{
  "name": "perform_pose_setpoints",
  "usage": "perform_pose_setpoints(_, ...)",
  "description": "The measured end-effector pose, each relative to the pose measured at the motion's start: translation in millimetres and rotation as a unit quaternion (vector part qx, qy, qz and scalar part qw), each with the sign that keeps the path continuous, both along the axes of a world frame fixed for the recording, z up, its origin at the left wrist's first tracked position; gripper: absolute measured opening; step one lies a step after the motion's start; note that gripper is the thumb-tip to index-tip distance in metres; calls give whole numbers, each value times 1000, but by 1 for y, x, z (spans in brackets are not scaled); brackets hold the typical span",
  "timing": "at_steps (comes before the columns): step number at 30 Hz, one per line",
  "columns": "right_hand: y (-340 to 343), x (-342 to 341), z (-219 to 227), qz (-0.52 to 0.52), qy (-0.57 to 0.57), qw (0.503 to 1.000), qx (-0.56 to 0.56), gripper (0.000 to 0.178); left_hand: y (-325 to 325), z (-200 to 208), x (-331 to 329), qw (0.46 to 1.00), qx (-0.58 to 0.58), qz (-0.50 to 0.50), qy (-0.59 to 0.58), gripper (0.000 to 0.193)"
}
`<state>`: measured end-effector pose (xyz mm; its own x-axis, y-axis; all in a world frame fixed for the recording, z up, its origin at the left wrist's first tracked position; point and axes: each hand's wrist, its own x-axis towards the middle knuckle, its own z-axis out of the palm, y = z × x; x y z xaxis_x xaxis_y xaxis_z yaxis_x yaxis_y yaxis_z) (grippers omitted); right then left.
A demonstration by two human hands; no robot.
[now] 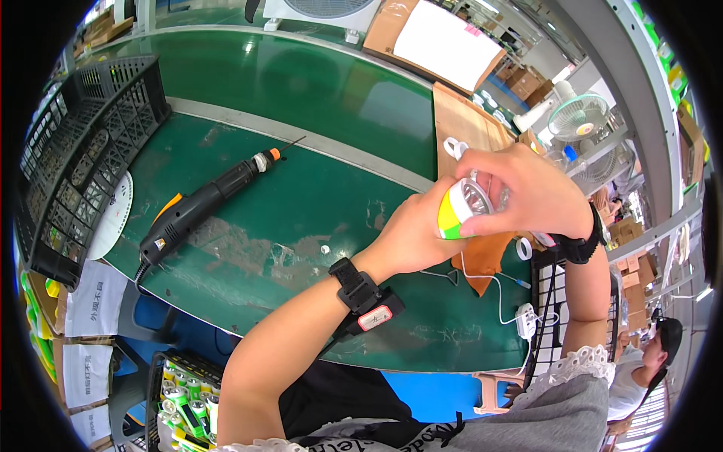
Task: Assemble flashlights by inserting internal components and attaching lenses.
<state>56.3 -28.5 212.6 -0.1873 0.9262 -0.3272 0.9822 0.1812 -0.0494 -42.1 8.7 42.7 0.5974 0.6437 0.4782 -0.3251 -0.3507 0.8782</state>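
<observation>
A small flashlight (452,213) in white, yellow and green is held up over the right part of the green bench, its clear reflector end turned up to the right. My left hand (416,230) is wrapped round its body from the left. From the right, my right hand (527,184) is closed over the reflector end, thumb on the rim and fingers bent over the far side. Whether those fingers also pinch a small part cannot be made out. White rings (454,148) show just beyond the right fingertips. Both wrists wear black straps.
A black electric screwdriver (203,200) lies on the green bench (301,301), its bit pointing away. A black crate (90,158) stands at left. Several flashlights fill a basket (188,407) below. An orange cloth (483,260) and power strip (526,322) lie at right; a person (640,369) sits beyond.
</observation>
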Motion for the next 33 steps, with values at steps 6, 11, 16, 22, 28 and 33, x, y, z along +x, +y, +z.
perform_pose_setpoints(6,6,27,-14,266,108,952,106,47,2,-5,4,1000,16,19,-20,60)
perform_pose_setpoints(11,5,22,-7,220,91,969,71,50,1,-2,2,1000,12,10,-4,60)
perform_pose_setpoints(16,0,11,-3,48,8,999,-2,50,1,0,0,1000,18,7,-8,59)
perform_pose_setpoints(22,9,29,-16,314,103,934,137,51,0,-1,3,1000,6,11,-23,58)
perform_pose_setpoints(28,1,6,-6,24,-26,999,11,49,2,-3,0,1000,-6,6,28,59)
perform_pose_setpoints(33,9,27,-18,281,115,946,111,49,2,-3,4,1000,19,21,0,54)
